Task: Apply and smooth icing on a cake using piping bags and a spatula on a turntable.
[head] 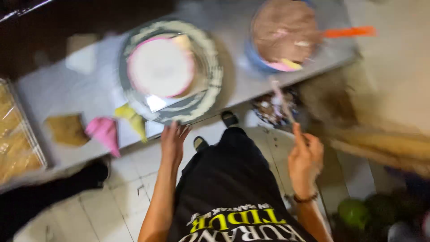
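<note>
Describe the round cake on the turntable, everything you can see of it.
The cake is a low round disc with a smooth white top and a pink band around its edge, blurred in this view. A pale yellowish patch shows at its upper right rim. It sits centred on a round turntable smeared with pale icing, on the grey metal table. The left hand reaches the turntable's near edge; nothing visibly touches the cake itself.

cake (160,67) on turntable (210,67) | bowl (257,58) right | piping bags (105,132) left-front

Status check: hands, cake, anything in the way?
Left hand open at turntable edge. Right hand grips spatula. White cake centred. Piping bags alongside.
</note>
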